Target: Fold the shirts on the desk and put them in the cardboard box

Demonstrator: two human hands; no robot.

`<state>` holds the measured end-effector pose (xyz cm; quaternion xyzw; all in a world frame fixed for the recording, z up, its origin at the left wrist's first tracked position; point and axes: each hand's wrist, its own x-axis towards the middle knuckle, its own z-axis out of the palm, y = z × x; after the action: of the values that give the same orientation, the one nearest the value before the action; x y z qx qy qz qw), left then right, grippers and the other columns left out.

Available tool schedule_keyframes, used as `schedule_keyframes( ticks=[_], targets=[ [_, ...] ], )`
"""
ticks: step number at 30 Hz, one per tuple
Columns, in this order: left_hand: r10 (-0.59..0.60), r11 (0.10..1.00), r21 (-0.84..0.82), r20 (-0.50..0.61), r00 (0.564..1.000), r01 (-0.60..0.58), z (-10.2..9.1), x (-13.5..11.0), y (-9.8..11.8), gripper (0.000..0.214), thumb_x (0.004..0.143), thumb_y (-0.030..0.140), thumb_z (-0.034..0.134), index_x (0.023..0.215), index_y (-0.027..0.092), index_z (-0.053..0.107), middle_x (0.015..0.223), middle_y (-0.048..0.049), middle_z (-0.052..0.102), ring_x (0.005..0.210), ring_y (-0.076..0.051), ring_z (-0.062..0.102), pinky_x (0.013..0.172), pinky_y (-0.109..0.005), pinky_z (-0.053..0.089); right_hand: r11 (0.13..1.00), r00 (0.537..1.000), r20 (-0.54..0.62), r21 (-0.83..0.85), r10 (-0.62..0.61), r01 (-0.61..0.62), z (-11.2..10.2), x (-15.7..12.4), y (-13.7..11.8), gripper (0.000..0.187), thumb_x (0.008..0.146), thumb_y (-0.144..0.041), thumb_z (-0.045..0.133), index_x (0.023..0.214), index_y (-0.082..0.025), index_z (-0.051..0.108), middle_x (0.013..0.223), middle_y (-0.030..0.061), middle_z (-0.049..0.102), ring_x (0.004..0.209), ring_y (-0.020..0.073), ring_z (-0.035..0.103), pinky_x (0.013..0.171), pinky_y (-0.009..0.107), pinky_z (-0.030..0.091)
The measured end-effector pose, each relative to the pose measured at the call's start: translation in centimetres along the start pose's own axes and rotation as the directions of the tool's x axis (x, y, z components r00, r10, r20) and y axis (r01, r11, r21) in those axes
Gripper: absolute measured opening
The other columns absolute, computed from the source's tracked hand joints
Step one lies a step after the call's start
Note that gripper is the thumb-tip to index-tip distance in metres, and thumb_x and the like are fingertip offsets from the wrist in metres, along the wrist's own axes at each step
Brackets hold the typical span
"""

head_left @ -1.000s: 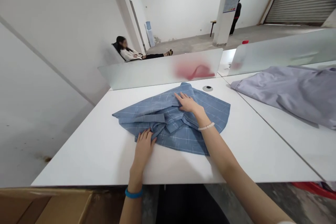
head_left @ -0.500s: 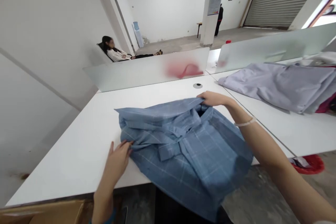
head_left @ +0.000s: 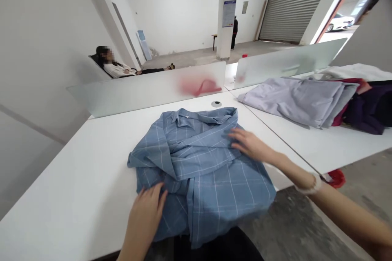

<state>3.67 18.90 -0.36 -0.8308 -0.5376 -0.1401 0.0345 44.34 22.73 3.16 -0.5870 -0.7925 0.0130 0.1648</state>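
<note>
A blue checked shirt (head_left: 199, 159) lies crumpled on the white table (head_left: 76, 171), collar toward the far side and its lower part hanging over the near edge. My left hand (head_left: 145, 214) rests flat on the shirt's near left part, fingers stretched out. My right hand (head_left: 249, 144) lies on the shirt's right side with fingers spread, a pale bracelet on its wrist. Neither hand grips the cloth.
A frosted divider (head_left: 143, 89) runs along the table's far edge. On the adjoining table to the right lie a lilac garment (head_left: 294, 100) and a pile of dark and white clothes (head_left: 367, 98). A person (head_left: 116, 65) reclines in a chair beyond the divider. A red bin (head_left: 337, 177) stands on the floor.
The shirt was flipped and now lies spread with its collar at the far side. My right hand let go of the raised edge and moved down onto the cloth. The view shifted left.
</note>
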Motion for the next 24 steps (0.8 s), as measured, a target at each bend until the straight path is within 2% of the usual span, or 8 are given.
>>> schedule_keyframes(
  ticks=[3,5,7,10,13,17,21,24],
  targets=[
    [0.033,0.999,0.019,-0.002,0.999,-0.033,2.4,-2.8,-0.1,0.047,0.093,0.046,0.034,0.125,0.019,0.056,0.126,-0.0113,0.061,0.117,-0.028,0.057,0.096,-0.047,0.048,0.995,0.989,0.108,-0.001,-0.1,0.101,3.5,-3.1,-2.7,0.055,0.094,-0.049,0.042,0.143,-0.024,0.039,0.152,0.0109,0.029,0.139,0.0314,0.025,0.11,0.053,0.029],
    [0.047,0.998,0.037,0.006,0.999,-0.047,3.5,-3.2,-0.7,0.053,0.093,0.045,0.034,0.136,0.017,0.046,0.139,-0.0126,0.049,0.128,-0.029,0.046,0.1,-0.05,0.045,0.993,0.984,0.136,-0.019,-0.115,0.118,5.2,-3.5,-3.3,0.061,0.094,-0.053,0.036,0.147,-0.024,0.03,0.155,0.0118,0.018,0.142,0.0327,0.012,0.111,0.057,0.023],
    [0.045,0.998,0.05,0.027,0.999,-0.046,4.2,-2.4,-1.4,0.054,0.093,0.043,0.034,0.141,0.017,0.039,0.144,-0.0135,0.043,0.132,-0.03,0.04,0.102,-0.052,0.041,0.991,0.983,0.132,-0.033,-0.123,0.129,6.3,-2.7,-3.1,0.061,0.095,-0.054,0.033,0.148,-0.024,0.027,0.155,0.0117,0.013,0.142,0.0323,0.007,0.112,0.057,0.019],
    [0.035,0.998,0.053,0.063,0.997,-0.038,4.8,0.3,-2.6,0.053,0.094,0.039,0.033,0.143,0.017,0.036,0.145,-0.0146,0.041,0.135,-0.03,0.035,0.104,-0.054,0.037,0.988,0.984,0.107,-0.051,-0.139,0.145,7.3,0.3,-1.7,0.059,0.096,-0.052,0.033,0.148,-0.025,0.027,0.155,0.011,0.014,0.142,0.0313,0.007,0.112,0.056,0.02],
    [0.034,0.998,0.045,0.093,0.995,-0.039,5.1,4.0,-3.9,0.053,0.095,0.038,0.032,0.143,0.015,0.036,0.146,-0.0154,0.039,0.136,-0.03,0.034,0.106,-0.055,0.034,0.988,0.989,0.085,-0.083,-0.123,0.13,8.0,4.1,-0.3,0.057,0.096,-0.051,0.035,0.147,-0.025,0.031,0.155,0.0116,0.018,0.142,0.0311,0.012,0.112,0.055,0.021],
    [0.024,1.0,0.01,0.082,0.996,-0.025,5.4,8.0,-5.2,0.053,0.095,0.038,0.031,0.142,0.014,0.037,0.146,-0.0162,0.039,0.137,-0.029,0.033,0.109,-0.055,0.029,0.986,0.993,0.074,-0.128,-0.095,0.104,8.8,8.1,0.6,0.057,0.097,-0.049,0.034,0.147,-0.022,0.032,0.154,0.0125,0.019,0.142,0.0323,0.014,0.111,0.055,0.021],
    [-0.009,0.998,-0.058,0.034,0.999,0.011,5.5,9.2,-5.5,0.054,0.095,0.042,0.029,0.138,0.011,0.042,0.143,-0.0162,0.043,0.136,-0.029,0.035,0.11,-0.054,0.028,0.984,0.996,0.027,-0.153,-0.085,0.088,9.1,9.2,0.3,0.053,0.098,-0.045,0.033,0.145,-0.021,0.035,0.154,0.0139,0.023,0.141,0.0335,0.017,0.11,0.055,0.023],
    [0.012,0.991,-0.135,-0.027,1.0,-0.016,5.3,9.0,-5.5,0.051,0.093,0.043,0.032,0.128,0.012,0.052,0.135,-0.0152,0.053,0.131,-0.029,0.042,0.108,-0.053,0.032,0.973,0.988,-0.048,-0.185,-0.149,0.138,8.8,9.0,-0.1,0.046,0.098,-0.035,0.036,0.14,-0.021,0.043,0.152,0.0135,0.028,0.141,0.0316,0.019,0.109,0.053,0.025]
  ],
)
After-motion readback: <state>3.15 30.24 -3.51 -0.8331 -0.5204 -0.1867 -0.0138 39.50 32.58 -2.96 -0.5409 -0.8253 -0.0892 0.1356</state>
